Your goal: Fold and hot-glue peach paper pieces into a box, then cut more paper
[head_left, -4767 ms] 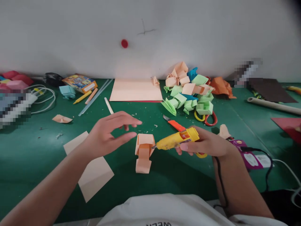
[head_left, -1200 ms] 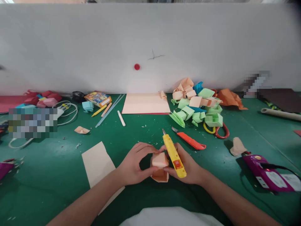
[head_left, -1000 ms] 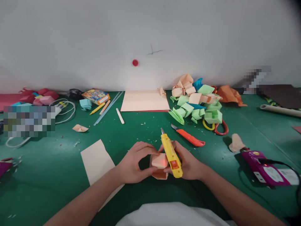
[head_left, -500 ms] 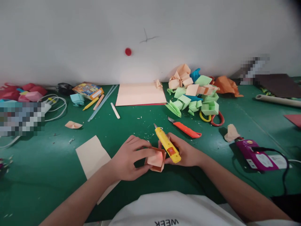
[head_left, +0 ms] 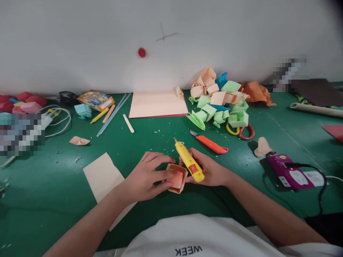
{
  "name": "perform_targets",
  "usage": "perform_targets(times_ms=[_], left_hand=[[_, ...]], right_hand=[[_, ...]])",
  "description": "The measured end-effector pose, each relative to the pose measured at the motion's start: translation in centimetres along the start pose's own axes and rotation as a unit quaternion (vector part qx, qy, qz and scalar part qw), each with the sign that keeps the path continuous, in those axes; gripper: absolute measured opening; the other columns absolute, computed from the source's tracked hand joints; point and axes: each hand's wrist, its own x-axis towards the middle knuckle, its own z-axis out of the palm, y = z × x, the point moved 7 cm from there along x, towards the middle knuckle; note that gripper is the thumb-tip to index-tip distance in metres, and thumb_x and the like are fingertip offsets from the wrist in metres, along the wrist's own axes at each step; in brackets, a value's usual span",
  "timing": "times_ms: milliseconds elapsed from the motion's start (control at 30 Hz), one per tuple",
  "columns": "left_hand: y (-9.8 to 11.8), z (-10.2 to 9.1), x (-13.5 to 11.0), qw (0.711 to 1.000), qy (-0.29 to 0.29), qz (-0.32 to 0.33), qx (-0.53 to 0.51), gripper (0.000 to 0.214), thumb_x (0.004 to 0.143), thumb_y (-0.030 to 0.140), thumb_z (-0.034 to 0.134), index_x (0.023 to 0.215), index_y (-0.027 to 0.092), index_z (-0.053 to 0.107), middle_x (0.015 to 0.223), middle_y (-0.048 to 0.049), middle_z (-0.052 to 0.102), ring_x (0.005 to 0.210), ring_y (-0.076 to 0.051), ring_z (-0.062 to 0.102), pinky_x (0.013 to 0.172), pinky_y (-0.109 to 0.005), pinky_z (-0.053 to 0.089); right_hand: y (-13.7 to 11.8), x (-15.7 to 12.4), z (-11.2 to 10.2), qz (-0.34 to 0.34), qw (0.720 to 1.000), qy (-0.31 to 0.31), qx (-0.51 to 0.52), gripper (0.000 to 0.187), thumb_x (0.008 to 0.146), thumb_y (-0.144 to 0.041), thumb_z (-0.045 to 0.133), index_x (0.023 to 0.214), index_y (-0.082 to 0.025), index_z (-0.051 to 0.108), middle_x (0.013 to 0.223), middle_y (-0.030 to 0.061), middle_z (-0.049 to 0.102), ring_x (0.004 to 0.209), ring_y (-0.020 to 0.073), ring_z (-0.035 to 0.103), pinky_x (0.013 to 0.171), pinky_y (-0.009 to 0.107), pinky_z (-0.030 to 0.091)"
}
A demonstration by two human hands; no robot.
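A small peach folded paper box (head_left: 182, 181) is between my hands, its open side facing up. My left hand (head_left: 146, 176) has fingers inside it, pressing on a paper flap, with the thumb near its lower rim. My right hand (head_left: 211, 169) is closed around a yellow glue gun (head_left: 187, 159) with an orange switch, its metal tip pointing up and away to the left. Fingers of that hand also touch the box's right side. A reddish glow falls on the paper by my left fingertips. Under my left forearm lies a cream paper sheet (head_left: 103, 176).
A red box cutter (head_left: 213, 144) lies beyond my right hand. Scissors (head_left: 246, 131) sit beside a pile of folded papers (head_left: 217, 103). A purple power adapter (head_left: 292, 173) with cords is at right. Translucent sticks (head_left: 114, 115) and a white marker (head_left: 128, 123) lie at left.
My left fingers have pushed deeper into the paper box, and the box has tilted slightly. The glue gun stays in my right hand. The whole view has shifted a little.
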Motion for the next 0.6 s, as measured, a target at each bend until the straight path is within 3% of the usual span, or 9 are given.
perform_targets(times_ms=[100,267,600], left_hand=[[-0.4,0.4,-0.1,0.998,0.009,-0.050,-0.041,0.014,0.092,0.025,0.068,0.105,0.027,0.074,0.128,-0.0080,0.067,0.116,-0.027,0.061,0.097,-0.043,0.046],[-0.8,1.2,-0.1,0.985,-0.009,-0.123,-0.124,0.026,0.085,0.020,0.072,0.111,0.026,0.069,0.132,-0.0094,0.064,0.123,-0.028,0.061,0.103,-0.046,0.050],[-1.2,-0.1,-0.2,0.983,0.047,-0.106,-0.141,0.014,0.091,0.020,0.069,0.104,0.024,0.072,0.119,-0.0086,0.069,0.113,-0.023,0.067,0.100,-0.042,0.054]], right_hand=[[0.1,0.0,0.1,0.005,1.000,0.004,0.000,0.049,0.077,-0.038,0.087,0.102,-0.024,0.047,0.101,0.0014,0.059,0.085,0.0181,0.057,0.074,0.032,0.050],[0.5,-0.1,0.1,0.011,1.000,0.007,0.002,0.047,0.077,-0.035,0.086,0.102,-0.024,0.047,0.105,0.0022,0.059,0.084,0.0169,0.056,0.071,0.031,0.050],[0.2,-0.1,0.1,0.003,1.000,0.005,0.001,0.049,0.077,-0.040,0.087,0.099,-0.024,0.047,0.100,0.0011,0.058,0.081,0.0171,0.056,0.072,0.032,0.049]])
